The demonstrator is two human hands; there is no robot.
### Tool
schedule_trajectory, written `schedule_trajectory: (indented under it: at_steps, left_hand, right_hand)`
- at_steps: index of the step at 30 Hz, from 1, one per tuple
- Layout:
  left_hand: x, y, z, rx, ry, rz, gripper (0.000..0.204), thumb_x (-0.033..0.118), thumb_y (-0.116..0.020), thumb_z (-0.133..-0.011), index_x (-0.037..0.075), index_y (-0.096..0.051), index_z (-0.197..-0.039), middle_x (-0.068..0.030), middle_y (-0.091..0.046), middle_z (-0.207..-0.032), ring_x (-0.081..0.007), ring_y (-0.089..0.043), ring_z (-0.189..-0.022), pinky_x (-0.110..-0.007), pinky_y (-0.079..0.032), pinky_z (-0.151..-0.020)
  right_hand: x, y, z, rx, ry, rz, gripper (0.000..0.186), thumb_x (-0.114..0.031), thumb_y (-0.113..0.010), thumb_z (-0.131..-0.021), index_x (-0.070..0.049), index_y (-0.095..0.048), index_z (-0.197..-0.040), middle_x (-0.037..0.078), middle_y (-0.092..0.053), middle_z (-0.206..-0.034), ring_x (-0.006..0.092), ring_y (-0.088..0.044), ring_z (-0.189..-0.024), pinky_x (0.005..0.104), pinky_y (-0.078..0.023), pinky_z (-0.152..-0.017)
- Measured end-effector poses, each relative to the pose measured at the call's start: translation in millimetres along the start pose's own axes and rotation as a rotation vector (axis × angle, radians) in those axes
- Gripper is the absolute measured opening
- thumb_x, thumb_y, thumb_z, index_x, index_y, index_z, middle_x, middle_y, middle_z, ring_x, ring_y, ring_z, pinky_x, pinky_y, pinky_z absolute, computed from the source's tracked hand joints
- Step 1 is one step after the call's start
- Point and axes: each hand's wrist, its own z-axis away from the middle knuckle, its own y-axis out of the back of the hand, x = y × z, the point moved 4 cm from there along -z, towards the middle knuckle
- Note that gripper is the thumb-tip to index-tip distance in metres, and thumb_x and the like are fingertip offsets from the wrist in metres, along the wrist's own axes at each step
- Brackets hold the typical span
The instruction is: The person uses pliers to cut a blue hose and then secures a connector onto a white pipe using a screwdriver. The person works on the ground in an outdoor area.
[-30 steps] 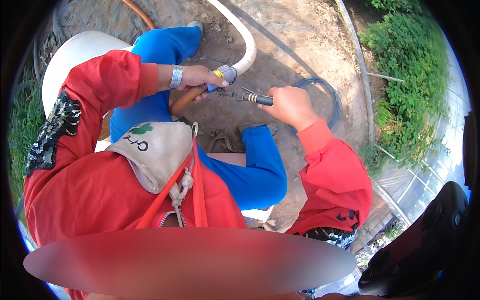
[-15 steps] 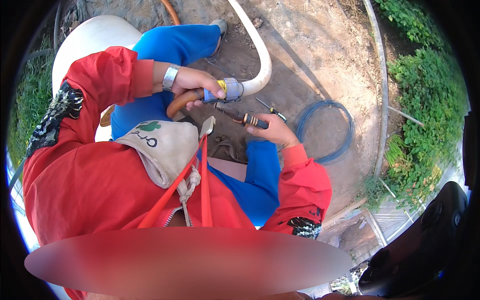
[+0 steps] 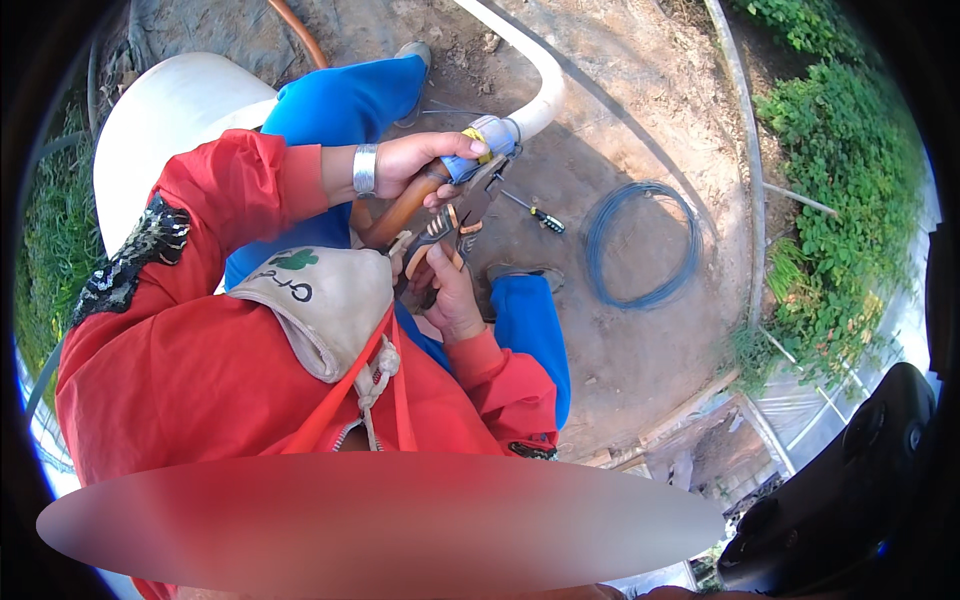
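Note:
A white hose [image 3: 545,95] meets an orange-brown hose [image 3: 404,208] at a joint wrapped in blue and yellow material [image 3: 490,137], bound with thin wire. My left hand [image 3: 418,165] is closed around the joint's near end, thumb on top. In my right hand [image 3: 448,290] is a pair of pliers [image 3: 470,208] with black and orange grips. The handles stand apart, and the jaws point up at the wire on the joint's near side. Whether the jaws grip the wire I cannot tell.
A screwdriver [image 3: 546,219] lies on the bare soil, left of a coil of blue-grey wire [image 3: 594,250]. A large white rounded object [image 3: 150,130] stands at the left. Green plants [image 3: 840,190] grow beyond a long pole [image 3: 752,150] on the right.
My right hand has moved left and nearer my body, turning the pliers so the jaws point up at the joint. The left hand and joint have shifted slightly right and away.

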Motion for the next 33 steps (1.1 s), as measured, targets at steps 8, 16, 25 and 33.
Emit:
schedule_trajectory:
  at_steps: [8,16,25,33]
  left_hand:
    - [-11,2,-21,0.043,-0.024,0.025,0.043,0.047,-0.063,-0.085,0.005,-0.056,-0.093,-0.0051,-0.058,-0.062,-0.0115,-0.053,-0.044,-0.022,-0.044,-0.041]
    - [-17,14,-8,0.093,0.004,-0.097,0.041,0.052,-0.064,-0.084,0.012,-0.054,-0.089,-0.0017,-0.056,-0.060,-0.0108,-0.055,-0.045,-0.022,-0.045,-0.042]
    - [-1,16,-9,0.127,0.008,-0.080,0.043,0.053,-0.065,-0.082,0.014,-0.052,-0.094,-0.0010,-0.055,-0.060,-0.0111,-0.053,-0.046,-0.026,-0.045,-0.045]
    - [2,16,-4,0.128,0.008,-0.094,0.047,0.055,-0.065,-0.082,0.011,-0.052,-0.092,-0.0017,-0.055,-0.059,-0.0118,-0.055,-0.046,-0.025,-0.048,-0.047]
  right_hand:
    - [16,-34,2,-0.040,0.047,-0.431,0.041,-0.046,-0.046,-0.098,-0.013,-0.051,-0.121,0.014,-0.064,-0.100,0.0278,-0.064,-0.084,0.0372,-0.052,-0.074]
    - [25,-32,20,-0.424,0.177,-0.577,0.043,-0.049,-0.038,-0.100,-0.011,-0.057,-0.108,0.023,-0.056,-0.118,0.0391,-0.061,-0.104,0.0521,-0.052,-0.085]
    - [28,2,42,0.202,0.269,0.429,0.029,-0.032,-0.053,-0.097,-0.007,-0.064,-0.109,0.018,-0.061,-0.114,0.0288,-0.061,-0.106,0.0364,-0.047,-0.090]
    - [-13,23,61,0.773,0.524,1.536,0.034,-0.016,-0.063,-0.088,-0.004,-0.061,-0.119,0.020,-0.050,-0.125,0.0376,-0.047,-0.118,0.0421,-0.038,-0.099]
